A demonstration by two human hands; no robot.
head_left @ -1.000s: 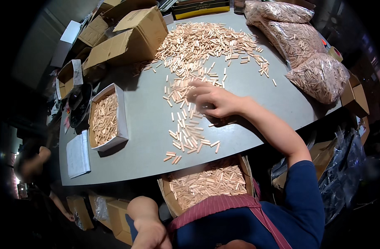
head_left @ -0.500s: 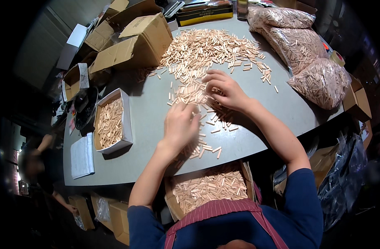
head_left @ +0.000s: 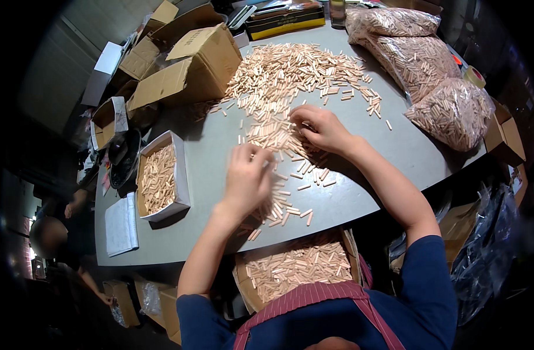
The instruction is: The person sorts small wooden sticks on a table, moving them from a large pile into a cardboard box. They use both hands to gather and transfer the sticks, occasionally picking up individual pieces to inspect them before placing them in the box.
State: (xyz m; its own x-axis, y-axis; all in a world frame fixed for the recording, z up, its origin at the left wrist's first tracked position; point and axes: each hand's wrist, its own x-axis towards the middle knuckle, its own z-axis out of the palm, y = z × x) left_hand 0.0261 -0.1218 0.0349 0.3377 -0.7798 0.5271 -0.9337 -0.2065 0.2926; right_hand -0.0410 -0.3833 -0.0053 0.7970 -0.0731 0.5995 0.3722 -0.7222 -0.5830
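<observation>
Short wooden dowels (head_left: 296, 64) lie in a wide pile on the grey table, and a narrower trail of them runs toward me between my hands. Over the left side of this trail is my left hand (head_left: 248, 178), its fingers bent and smeared by motion, so whether it holds a dowel cannot be made out. My right hand (head_left: 324, 129) is at the trail's right side, its fingers curved and thumb apart, with no dowel seen in its grasp. Beneath the table's front edge, a cardboard box (head_left: 239, 280) full of dowels sits against my apron.
A white box (head_left: 181, 169) of dowels and folded paper (head_left: 121, 226) lie left. Open cartons (head_left: 211, 64) stand at the back left. Plastic bags of dowels (head_left: 450, 114) and a tape roll (head_left: 474, 77) are at the right. Another person (head_left: 51, 233) is at far left.
My left hand has moved slightly left, away from the trail. My right hand has shifted only a little. The whole view has turned slightly.
</observation>
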